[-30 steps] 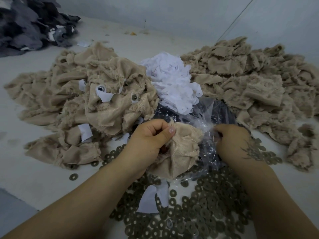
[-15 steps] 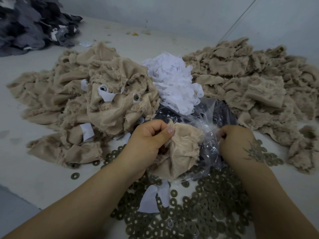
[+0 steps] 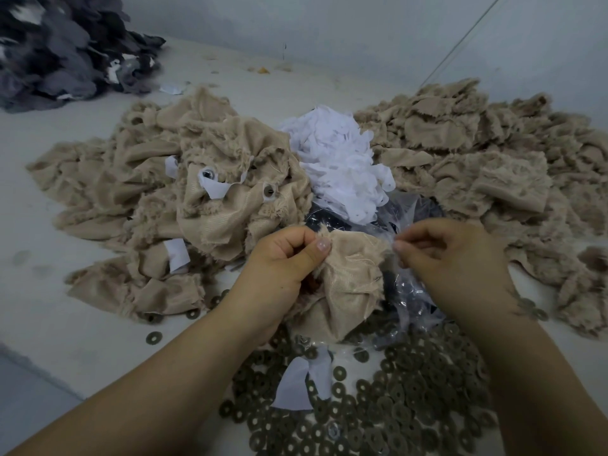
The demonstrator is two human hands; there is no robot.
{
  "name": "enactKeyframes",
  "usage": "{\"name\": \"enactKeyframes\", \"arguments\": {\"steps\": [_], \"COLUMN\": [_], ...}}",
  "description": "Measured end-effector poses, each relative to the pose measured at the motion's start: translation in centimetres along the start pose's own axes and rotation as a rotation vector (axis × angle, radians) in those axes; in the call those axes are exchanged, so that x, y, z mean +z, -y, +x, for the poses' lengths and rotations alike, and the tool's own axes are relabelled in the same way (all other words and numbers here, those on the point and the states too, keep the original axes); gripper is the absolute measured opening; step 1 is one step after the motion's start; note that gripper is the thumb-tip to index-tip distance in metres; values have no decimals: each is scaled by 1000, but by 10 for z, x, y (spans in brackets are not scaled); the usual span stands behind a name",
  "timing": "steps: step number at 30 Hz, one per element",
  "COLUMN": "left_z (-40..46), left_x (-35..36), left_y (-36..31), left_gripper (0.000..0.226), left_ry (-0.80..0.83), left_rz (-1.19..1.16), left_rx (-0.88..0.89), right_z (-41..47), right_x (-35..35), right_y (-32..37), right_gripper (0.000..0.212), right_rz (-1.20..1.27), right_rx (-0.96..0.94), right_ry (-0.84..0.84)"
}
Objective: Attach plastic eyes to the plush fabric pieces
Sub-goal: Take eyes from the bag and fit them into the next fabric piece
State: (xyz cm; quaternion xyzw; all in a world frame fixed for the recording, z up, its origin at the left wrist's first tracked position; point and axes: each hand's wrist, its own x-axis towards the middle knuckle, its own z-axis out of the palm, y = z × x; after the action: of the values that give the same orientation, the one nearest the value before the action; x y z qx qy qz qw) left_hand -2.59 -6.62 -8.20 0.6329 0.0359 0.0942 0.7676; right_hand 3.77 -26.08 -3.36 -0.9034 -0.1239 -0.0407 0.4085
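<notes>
Left hand (image 3: 283, 261) bunches a plush piece (image 3: 352, 278) back-side up, exposing the eye spot; right hand (image 3: 450, 258) beside it pinches something small, unclear what, over the bag (image 3: 408, 291).

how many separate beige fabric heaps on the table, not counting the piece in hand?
2. One beige heap lies left of the white scrap pile; the other beige heap lies right of it. The left hand grips a separate beige piece. More may lie off-frame.

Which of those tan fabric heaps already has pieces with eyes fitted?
The heap of tan pieces on the left: eyes show on its top piece. The tan heap on the right shows only plain fabric.
</notes>
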Motion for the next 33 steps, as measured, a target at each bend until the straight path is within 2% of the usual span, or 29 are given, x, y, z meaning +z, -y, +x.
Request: {"name": "enactKeyframes", "arguments": {"steps": [4, 7, 12, 15, 18, 21, 22, 25, 29, 33], "left_z": [-1, -2, -3, -2, -1, -2, -2, -3, -5, -3], "left_x": [-2, -1, 2, 4, 5, 8, 9, 9, 10, 12], "left_y": [1, 2, 0, 0, 0, -1, -2, -4, -6, -10], "left_gripper": [28, 31, 34, 34, 28, 24, 21, 22, 26, 23], "left_ry": [7, 31, 59, 60, 54, 56, 57, 63, 66, 83], "left_rz": [-32, -51, -29, -8, -14, 3, 11, 47, 60, 100], "left_rx": [8, 7, 47, 54, 46, 65, 73, 95, 123, 162], "right_z": [-6, -9, -10, -12, -13, -15, -16, -19, -19, -17], "right_x": [-6, -2, 14, 22, 30, 35, 36, 39, 44, 44], "right_y": [5, 8, 6, 5, 7, 9, 10, 9, 5, 0], "right_gripper": [17, 17, 19, 27, 32, 52, 53, 43, 30, 31], "right_rz": [4, 172, 317, 440, 569, 652, 647, 649, 708, 748], "right_rx": [53, 82, 3, 0, 18, -14, -42, -72, 16, 65], "right_ry": [251, 348, 336, 325, 256, 158, 128, 75, 108, 151]}}
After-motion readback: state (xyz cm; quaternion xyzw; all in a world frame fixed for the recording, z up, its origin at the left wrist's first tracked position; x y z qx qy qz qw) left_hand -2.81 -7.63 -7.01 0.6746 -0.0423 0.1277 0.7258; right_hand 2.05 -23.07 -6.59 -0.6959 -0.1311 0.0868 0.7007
